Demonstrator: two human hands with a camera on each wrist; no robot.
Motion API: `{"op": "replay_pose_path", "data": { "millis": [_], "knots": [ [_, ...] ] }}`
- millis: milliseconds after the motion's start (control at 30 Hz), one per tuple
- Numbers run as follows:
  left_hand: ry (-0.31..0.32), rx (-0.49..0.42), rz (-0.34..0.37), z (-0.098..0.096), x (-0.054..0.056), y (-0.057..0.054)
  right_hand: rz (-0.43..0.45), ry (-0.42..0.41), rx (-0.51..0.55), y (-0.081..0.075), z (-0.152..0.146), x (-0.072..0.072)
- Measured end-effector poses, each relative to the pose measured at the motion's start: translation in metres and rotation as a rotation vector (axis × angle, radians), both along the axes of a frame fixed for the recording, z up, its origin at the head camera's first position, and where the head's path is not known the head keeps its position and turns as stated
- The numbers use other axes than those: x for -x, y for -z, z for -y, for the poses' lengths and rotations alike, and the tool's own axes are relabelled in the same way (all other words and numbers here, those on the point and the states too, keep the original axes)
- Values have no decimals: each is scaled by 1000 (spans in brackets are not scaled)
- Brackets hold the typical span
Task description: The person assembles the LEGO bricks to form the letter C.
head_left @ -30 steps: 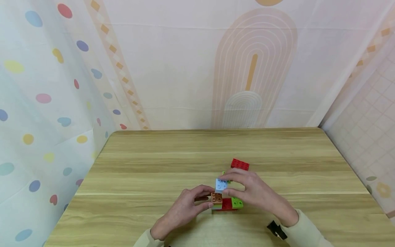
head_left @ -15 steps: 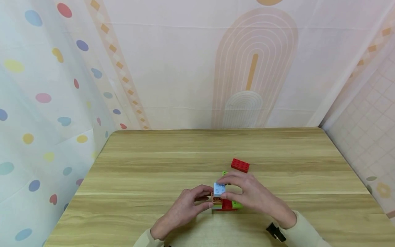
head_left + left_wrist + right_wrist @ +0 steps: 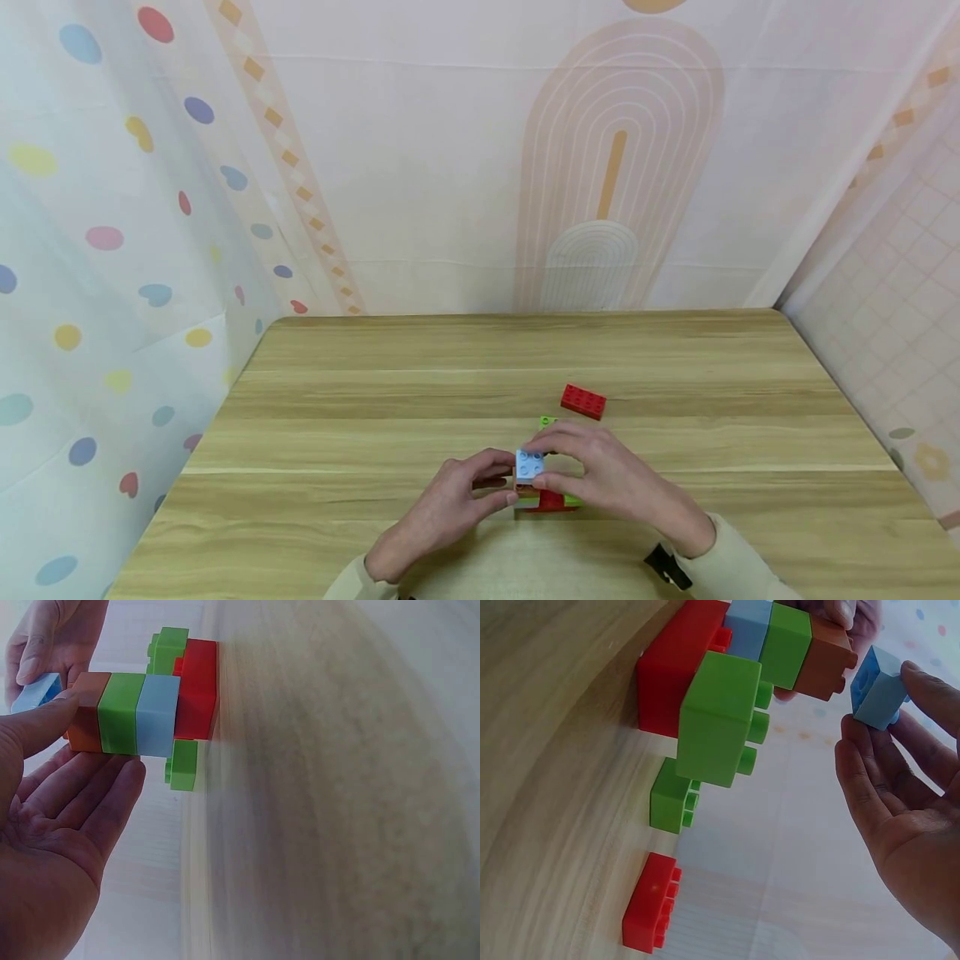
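My left hand [image 3: 457, 500] holds the side of a brick stack, thumb at the brown brick [image 3: 85, 712] on top. Below that come a green brick [image 3: 120, 712] and a pale blue brick [image 3: 156, 716], standing on one end of a long red brick [image 3: 196, 690]. A second green brick [image 3: 716, 720] sits on the red brick's other end. Between thumb and fingers, my right hand [image 3: 600, 467] pinches another light blue brick [image 3: 529, 467], studs up. It overlaps the brown brick from above, but a small gap separates the two in the right wrist view.
Behind the stack, a loose green brick [image 3: 671, 795] lies on the wooden table [image 3: 360, 400]. Farther back is a loose red brick [image 3: 583, 402]. A black object [image 3: 667, 567] shows beside the right sleeve. Patterned curtains [image 3: 420, 167] hang behind the table.
My right hand has brought the light blue brick slightly left and toward me, from behind the brown brick to over it. My left hand has stayed at the stack.
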State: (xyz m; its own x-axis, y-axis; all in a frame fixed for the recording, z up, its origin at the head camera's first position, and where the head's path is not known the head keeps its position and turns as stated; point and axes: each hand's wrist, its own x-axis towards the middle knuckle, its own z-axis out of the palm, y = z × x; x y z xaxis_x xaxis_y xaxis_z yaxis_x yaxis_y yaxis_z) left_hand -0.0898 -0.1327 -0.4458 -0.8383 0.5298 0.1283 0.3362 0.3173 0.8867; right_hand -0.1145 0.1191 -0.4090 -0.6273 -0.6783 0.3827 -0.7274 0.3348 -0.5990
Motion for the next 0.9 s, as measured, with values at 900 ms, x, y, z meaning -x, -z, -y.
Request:
{"op": "replay_pose_path", "data": {
  "millis": [900],
  "knots": [
    [0,9,-14,0,1,1,90,-1,-39,5,4,-1]
  ]
}}
